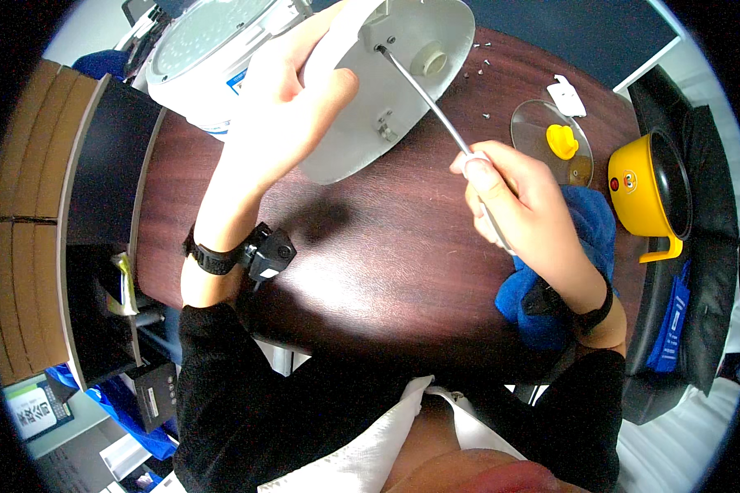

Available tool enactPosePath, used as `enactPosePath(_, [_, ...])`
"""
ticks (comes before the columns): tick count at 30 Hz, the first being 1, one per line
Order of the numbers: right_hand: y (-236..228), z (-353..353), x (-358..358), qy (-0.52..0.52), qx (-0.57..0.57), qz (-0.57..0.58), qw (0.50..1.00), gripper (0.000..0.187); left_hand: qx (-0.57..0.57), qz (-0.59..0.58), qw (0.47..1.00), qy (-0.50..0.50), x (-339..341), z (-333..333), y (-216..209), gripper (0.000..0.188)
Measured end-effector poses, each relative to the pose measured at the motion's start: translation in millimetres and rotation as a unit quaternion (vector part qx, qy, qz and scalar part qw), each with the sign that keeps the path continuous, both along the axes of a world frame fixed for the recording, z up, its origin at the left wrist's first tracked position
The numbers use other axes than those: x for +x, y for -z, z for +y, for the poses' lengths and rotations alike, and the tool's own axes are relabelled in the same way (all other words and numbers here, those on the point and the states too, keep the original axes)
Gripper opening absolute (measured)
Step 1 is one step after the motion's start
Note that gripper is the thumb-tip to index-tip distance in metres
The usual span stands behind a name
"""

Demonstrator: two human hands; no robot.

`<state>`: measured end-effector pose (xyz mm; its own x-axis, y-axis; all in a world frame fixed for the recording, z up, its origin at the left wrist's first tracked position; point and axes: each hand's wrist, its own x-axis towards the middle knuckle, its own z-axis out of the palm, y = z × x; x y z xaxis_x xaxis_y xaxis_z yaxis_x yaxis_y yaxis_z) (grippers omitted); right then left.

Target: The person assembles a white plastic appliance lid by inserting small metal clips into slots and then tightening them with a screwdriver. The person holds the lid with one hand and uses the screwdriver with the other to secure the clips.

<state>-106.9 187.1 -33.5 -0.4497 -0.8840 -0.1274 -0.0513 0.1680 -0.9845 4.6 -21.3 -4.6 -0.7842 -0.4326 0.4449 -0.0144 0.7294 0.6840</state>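
One screwdriver (426, 97) slants up and leftward above a dark wooden desk (378, 238), its tip at the inner side of a white cover (345, 148). The right hand (510, 189) is wrapped round its handle; the left hand (292, 107) grips the cover's edge. To the right: one yellow pot (635, 205) with a small printed picture, one glass lid (533, 131), one blue cloth (592, 216).

Bright glare on tabletop (386, 275), dark shadows alongside, fisheye-bent edges

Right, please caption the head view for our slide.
Left hand holds a white cover, right hand a screwdriver to it, at a brown table.
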Motion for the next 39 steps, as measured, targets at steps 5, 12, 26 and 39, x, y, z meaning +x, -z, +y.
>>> enactPosePath(5, [6, 1, 9, -0.047, -0.062, -0.355, 0.932, 0.034, -0.044, 0.059, 0.997, 0.024, -11, -1, 21, 0.048])
enactPosePath(12, [-4, 2, -9, -0.042, -0.007, -0.241, 0.97, 0.033, 0.04, 0.044, 0.998, 0.022, -17, -7, 23, 0.047])
enactPosePath(26, [-2, 5, -13, 0.03, -0.005, 0.298, 0.954, 0.019, 0.153, 0.067, 0.986, 0.016, -10, 6, 18, 0.047])
enactPosePath(39, [-9, 8, 1, -0.096, -0.054, -0.542, 0.833, 0.042, -0.024, 0.102, 0.994, 0.001, -15, 14, 24, 0.045])
